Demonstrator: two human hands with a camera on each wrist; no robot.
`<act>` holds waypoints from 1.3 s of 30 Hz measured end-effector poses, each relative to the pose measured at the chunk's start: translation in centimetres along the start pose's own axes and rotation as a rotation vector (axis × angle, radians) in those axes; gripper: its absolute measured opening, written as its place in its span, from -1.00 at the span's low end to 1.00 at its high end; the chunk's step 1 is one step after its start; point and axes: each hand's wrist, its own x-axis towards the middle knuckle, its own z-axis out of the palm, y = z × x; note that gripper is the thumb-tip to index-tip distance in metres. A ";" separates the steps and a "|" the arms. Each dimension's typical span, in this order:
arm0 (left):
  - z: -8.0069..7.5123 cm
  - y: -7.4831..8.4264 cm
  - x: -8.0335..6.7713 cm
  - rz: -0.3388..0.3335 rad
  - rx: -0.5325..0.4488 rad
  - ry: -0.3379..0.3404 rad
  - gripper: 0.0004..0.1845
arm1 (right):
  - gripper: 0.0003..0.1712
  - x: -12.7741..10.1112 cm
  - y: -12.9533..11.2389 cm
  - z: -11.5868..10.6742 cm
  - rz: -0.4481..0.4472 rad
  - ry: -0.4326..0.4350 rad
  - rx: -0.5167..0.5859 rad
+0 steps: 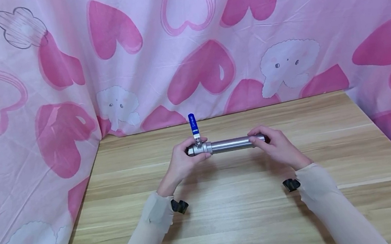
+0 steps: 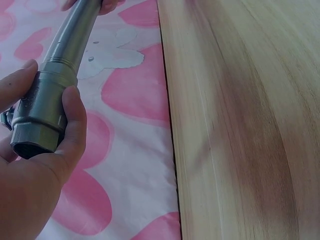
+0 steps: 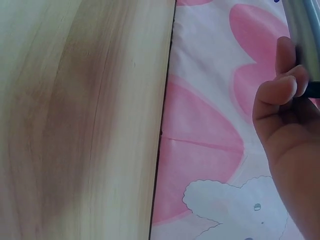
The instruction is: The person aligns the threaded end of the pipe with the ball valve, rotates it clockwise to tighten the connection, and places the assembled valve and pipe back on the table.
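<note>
A steel ball valve (image 1: 199, 149) with a blue lever handle (image 1: 194, 124) is joined to a steel pipe (image 1: 233, 144). My left hand (image 1: 182, 161) grips the valve body, with the thumb and fingers on either side of it. In the left wrist view the valve's hexagonal open end (image 2: 36, 140) faces the palm. My right hand (image 1: 276, 146) holds the pipe's far end, where a dark end piece (image 1: 266, 138) shows. The pipe lies level across the head view, and the lever points away from me.
Beneath the hands spreads a wood-grain table (image 1: 227, 221). A pink curtain with hearts (image 1: 201, 72) hangs behind it and along both sides. Black camera mounts (image 1: 180, 206) sit at both wrists.
</note>
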 end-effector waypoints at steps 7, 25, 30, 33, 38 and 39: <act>-0.1 -0.3 0.0 0.006 0.002 0.005 -0.54 | -0.72 0.0 -0.1 0.2 -0.018 0.009 0.010; 0.0 -0.4 -0.1 0.002 -0.014 0.007 -0.52 | -0.52 0.0 -0.5 0.4 -0.037 0.030 -0.020; 0.0 -0.3 -0.2 0.000 -0.008 0.007 -0.51 | -0.55 0.1 -0.6 0.5 -0.083 0.069 -0.039; 0.0 -0.3 -0.2 0.001 -0.014 0.006 -0.52 | -0.56 0.1 -0.7 0.5 -0.101 0.084 -0.043; 0.0 -0.2 -0.2 0.000 -0.026 0.009 -0.55 | -0.57 0.0 -0.7 0.5 -0.120 0.089 -0.053; 0.0 -0.2 -0.2 0.000 -0.027 0.011 -0.56 | -0.58 0.0 -0.7 0.4 -0.121 0.088 -0.055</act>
